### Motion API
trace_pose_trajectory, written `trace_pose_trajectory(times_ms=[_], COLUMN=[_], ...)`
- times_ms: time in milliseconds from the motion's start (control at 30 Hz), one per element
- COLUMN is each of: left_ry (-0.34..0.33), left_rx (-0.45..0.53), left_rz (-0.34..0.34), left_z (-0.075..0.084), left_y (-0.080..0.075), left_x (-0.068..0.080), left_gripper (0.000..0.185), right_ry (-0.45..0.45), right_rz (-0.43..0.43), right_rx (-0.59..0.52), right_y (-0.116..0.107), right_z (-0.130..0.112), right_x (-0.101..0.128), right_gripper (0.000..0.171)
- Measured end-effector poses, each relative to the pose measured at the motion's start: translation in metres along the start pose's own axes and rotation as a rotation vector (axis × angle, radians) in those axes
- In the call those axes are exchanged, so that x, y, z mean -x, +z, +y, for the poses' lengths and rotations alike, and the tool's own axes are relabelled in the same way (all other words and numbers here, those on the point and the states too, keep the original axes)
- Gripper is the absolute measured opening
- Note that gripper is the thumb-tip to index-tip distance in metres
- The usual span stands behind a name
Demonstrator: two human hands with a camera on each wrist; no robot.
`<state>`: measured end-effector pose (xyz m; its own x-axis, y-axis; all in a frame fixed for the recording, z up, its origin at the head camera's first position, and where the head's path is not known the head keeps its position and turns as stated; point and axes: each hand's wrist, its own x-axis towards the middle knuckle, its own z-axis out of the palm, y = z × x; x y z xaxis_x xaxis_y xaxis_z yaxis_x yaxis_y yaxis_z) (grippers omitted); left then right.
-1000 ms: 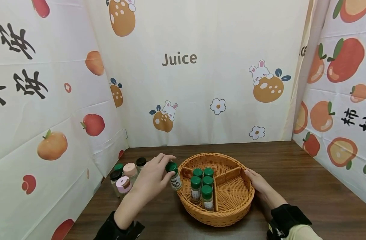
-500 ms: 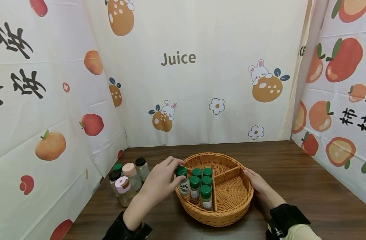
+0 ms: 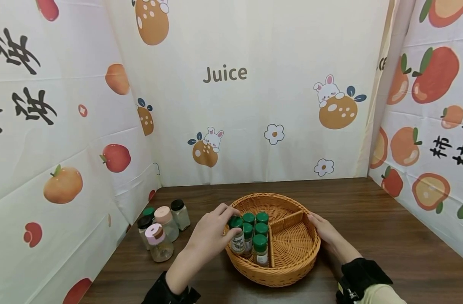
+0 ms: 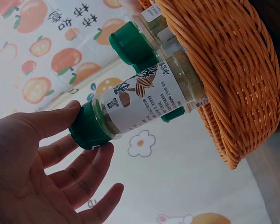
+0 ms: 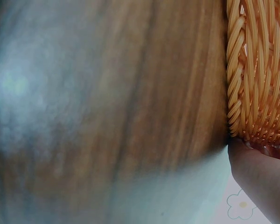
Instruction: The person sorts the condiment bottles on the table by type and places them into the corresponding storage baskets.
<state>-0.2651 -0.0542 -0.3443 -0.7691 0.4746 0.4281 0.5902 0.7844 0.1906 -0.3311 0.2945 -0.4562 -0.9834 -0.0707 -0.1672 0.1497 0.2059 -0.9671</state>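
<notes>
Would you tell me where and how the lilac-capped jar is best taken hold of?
The lilac-capped jar is probably best pinched by its cap, coming from above or the person's near side: it stands upright at the front of its group, with a black-capped jar and a peach-capped jar close behind.

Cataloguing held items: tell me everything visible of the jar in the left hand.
The clear, apparently glass jar has brownish contents, a green cap and a printed white label. The left hand pinches the cap. Cap up, it is inside the basket's left side, beside similar jars; whether it rests is unclear.
</notes>
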Motion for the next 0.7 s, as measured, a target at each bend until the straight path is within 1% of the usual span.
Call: trace_pose_trajectory(times_ms=[233, 367, 467, 600, 700], left_ry=[-0.004, -0.004, -0.003, 0.002, 0.016], left_rx=[0.03, 0.051, 0.063, 0.052, 0.037], left_rz=[-0.009, -0.029, -0.056, -0.081, -0.086], left_z=[0.003, 0.005, 0.006, 0.007, 0.008], left_y=[0.005, 0.008, 0.011, 0.017, 0.021], left_x=[0.001, 0.002, 0.002, 0.003, 0.003], left_gripper=[0.033, 0.032, 0.032, 0.033, 0.033], right_ry=[0.0, -0.004, -0.002, -0.001, -0.003], right_rz=[-0.002, -0.005, -0.006, -0.006, -0.006], right_rx=[0.006, -0.004, -0.011, -0.007, -0.009], right_y=[-0.001, 0.0, 0.0, 0.0, -0.001], right_z=[0.0, 0.0, 0.001, 0.001, 0.001], right_x=[0.0, 0.0, -0.001, -0.001, -0.001], right_gripper=[0.064, 0.064, 0.064, 0.065, 0.065])
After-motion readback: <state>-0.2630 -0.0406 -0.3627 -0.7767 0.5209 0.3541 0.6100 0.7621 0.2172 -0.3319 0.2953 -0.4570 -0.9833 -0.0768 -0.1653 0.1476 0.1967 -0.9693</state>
